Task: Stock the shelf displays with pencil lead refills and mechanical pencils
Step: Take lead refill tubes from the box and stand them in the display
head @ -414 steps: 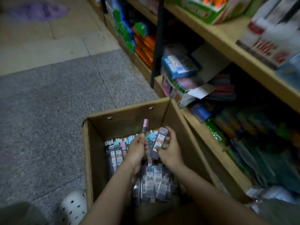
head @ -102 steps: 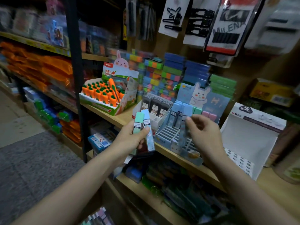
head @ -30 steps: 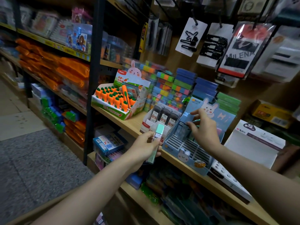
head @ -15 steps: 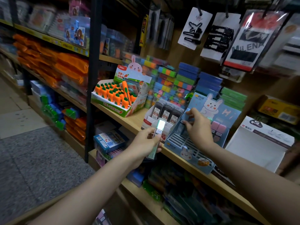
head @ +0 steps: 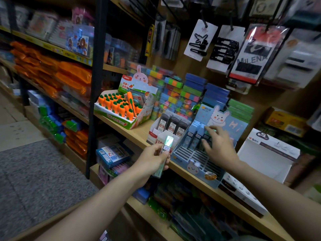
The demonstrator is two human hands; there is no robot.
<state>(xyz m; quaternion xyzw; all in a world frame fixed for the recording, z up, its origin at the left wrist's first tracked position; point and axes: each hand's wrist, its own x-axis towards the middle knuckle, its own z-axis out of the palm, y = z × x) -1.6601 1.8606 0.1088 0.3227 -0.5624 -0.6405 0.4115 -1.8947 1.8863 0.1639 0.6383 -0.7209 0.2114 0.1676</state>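
Left hand (head: 152, 160) is gripping a green lead refill case (head: 164, 153); right hand (head: 219, 146), fingers spread, is touching the blue bunny display (head: 194, 157).

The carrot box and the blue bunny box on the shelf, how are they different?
The carrot box is green and white and packed with orange carrot-shaped pieces; the blue bunny box is pale blue, with many bare slots in front. A pink bunny tops the carrot box; a white bunny is on the blue bunny box's back card. The right hand reaches into the blue bunny box; no hand touches the carrot box. Both sit on the same wooden shelf.
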